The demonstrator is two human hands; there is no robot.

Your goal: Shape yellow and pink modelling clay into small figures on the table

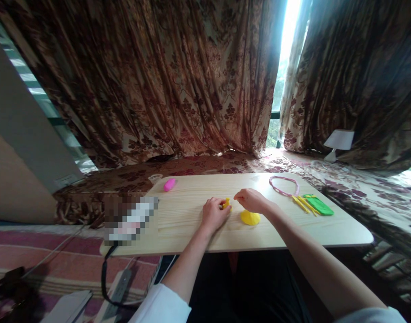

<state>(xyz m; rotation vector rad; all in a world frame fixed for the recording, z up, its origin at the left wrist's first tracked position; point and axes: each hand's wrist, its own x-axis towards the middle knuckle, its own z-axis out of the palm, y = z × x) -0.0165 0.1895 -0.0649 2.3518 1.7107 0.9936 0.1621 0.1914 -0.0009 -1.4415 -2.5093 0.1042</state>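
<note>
My left hand [215,212] rests on the table, its fingers closed around a small yellow piece [227,203] that looks like modelling clay. Just right of it, my right hand [254,200] is held over the tabletop with the fingertips drawn together. Whatever may be between those fingertips is too small or hidden to see. Below my right wrist sits a larger yellow lump [250,218], flat at the base and partly covered by the hand. Both forearms reach in from the near edge.
The wooden table [188,233] bears a pink lump [169,184] at back left and a braided pink ring [284,185] at back right. Yellow modelling tools [301,204] lie beside a green tray [319,205]. A blurred-out object [133,222] is at left. Behind stands a lamp [339,140].
</note>
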